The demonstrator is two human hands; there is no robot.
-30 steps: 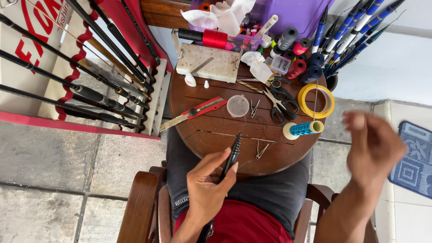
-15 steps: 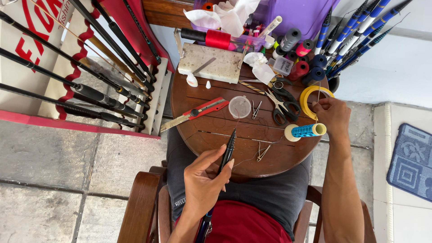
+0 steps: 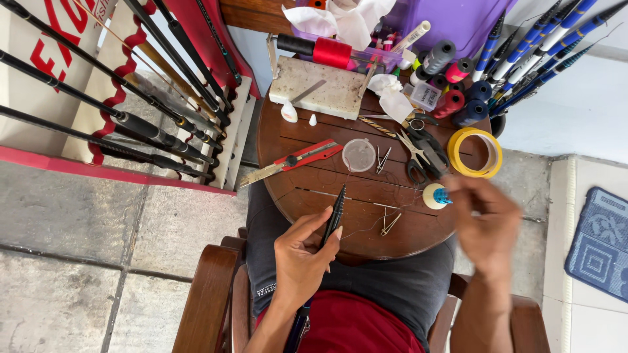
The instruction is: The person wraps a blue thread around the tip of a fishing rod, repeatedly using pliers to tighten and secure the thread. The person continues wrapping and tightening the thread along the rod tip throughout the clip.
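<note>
My left hand (image 3: 302,255) grips a thin black rod (image 3: 335,216) whose tip reaches over the near edge of the round wooden table (image 3: 307,131). My right hand (image 3: 487,225) is blurred, fingers curled, right beside a spool of blue thread (image 3: 435,195) at the table's right edge; a fine thread runs across the tabletop toward it, and whether the fingers pinch it is unclear. Small metal snips (image 3: 390,225) lie between my hands.
On the table lie a red utility knife (image 3: 297,160), a small clear lid (image 3: 358,154), scissors (image 3: 418,153), a yellow tape roll (image 3: 475,152), a white block (image 3: 320,88) and several thread spools (image 3: 454,88). Black rods (image 3: 131,124) stand in a rack on the left.
My right hand swung from the far right to the tape roll, then came back down beside the blue spool. My left hand kept the black rod almost still.
</note>
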